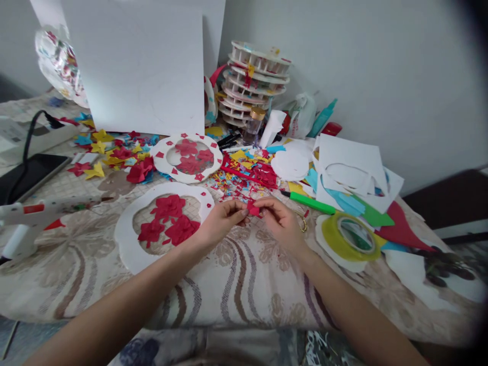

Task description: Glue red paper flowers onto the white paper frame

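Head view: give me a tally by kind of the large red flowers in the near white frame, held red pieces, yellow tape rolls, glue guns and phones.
Large red flowers in near white frame: 3
Held red piece: 1
Yellow tape roll: 1
Glue gun: 1
Phone: 1
Total: 7

Both bare forearms (133,294) angle inward, left fingers (233,209) and right fingers (272,206) pinched just beside each other.

Glue gun (42,208) runs off left edge; fingers (271,204) partly hide red paper piece (252,207); its outline is indistinct.
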### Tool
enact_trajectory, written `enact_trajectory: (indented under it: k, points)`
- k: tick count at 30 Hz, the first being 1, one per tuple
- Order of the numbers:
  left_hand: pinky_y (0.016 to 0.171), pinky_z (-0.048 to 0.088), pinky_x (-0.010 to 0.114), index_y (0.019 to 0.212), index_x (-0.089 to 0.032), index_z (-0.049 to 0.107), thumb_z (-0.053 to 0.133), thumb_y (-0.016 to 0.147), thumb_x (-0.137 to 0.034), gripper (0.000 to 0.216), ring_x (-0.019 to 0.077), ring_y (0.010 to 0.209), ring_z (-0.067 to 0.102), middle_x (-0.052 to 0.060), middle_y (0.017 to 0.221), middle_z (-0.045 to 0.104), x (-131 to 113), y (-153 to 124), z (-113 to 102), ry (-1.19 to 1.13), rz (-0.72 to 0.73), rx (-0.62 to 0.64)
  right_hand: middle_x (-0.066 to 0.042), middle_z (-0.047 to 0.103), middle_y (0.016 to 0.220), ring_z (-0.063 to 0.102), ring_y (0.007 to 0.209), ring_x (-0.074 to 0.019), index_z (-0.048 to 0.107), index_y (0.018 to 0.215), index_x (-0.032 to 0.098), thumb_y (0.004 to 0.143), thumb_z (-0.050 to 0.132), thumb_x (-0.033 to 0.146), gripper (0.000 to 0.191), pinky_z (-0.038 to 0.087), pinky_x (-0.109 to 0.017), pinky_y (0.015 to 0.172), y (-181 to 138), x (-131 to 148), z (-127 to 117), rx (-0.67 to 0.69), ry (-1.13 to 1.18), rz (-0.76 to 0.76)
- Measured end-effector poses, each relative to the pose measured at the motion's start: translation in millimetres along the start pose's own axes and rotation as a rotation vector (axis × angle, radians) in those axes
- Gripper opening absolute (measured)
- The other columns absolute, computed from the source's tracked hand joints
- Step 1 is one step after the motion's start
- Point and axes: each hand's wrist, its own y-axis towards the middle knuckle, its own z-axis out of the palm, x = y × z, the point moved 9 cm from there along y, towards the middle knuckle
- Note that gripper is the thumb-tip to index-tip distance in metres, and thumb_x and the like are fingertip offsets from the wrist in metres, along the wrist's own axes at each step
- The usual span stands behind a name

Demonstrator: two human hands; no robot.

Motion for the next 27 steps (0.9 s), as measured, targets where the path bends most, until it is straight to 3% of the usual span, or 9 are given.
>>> enact_trajectory:
  k: [6,14,22,27]
  points:
    - [0.064,0.042,0.022,0.085,-0.012,0.058,0.065,0.075,-0.034,0.025,0.0083,0.066,0.054,0.000,0.074,0.058,-1,-1,0,-0.030,-0.014,0.001,-0.002,0.064,0.092,0.059,0.088,-0.0156,0.064,0.094,0.022,0.086,0.050,0.021,0.016,0.047,-0.030,0.080,0,-10,0,-0.021,0.108,0.112]
    - [0.066,0.042,0.024,0.085,-0.013,0.059,0.065,0.074,-0.032,0.022,0.0091,0.065,0.054,0.000,0.071,0.058,-2,0,-4,-0.074,-0.025,-0.047,-0.002,0.066,0.093,0.060,0.089,-0.0160,0.065,0.093,0.024,0.086,0.050,0.022,0.017,0.047,-0.030,0.083,-1,-10,3,-0.016,0.118,0.100]
    - [0.063,0.042,0.023,0.086,-0.012,0.059,0.067,0.072,-0.027,0.023,0.0090,0.065,0.055,0.001,0.071,0.060,-6,0,-7,-0.044,0.026,-0.079,-0.002,0.066,0.091,0.061,0.083,-0.0159,0.065,0.095,0.023,0.086,0.053,0.027,0.016,0.049,-0.032,0.081,-5,-30,10,-0.014,0.344,0.232]
    - [0.062,0.043,0.023,0.091,-0.013,0.054,0.068,0.072,-0.027,0.027,0.0095,0.063,0.056,0.000,0.070,0.061,-6,0,-7,-0.044,0.023,-0.089,-0.002,0.065,0.089,0.061,0.082,-0.0156,0.064,0.096,0.023,0.087,0.051,0.027,0.015,0.049,-0.032,0.080,-5,-30,9,-0.006,0.309,0.213]
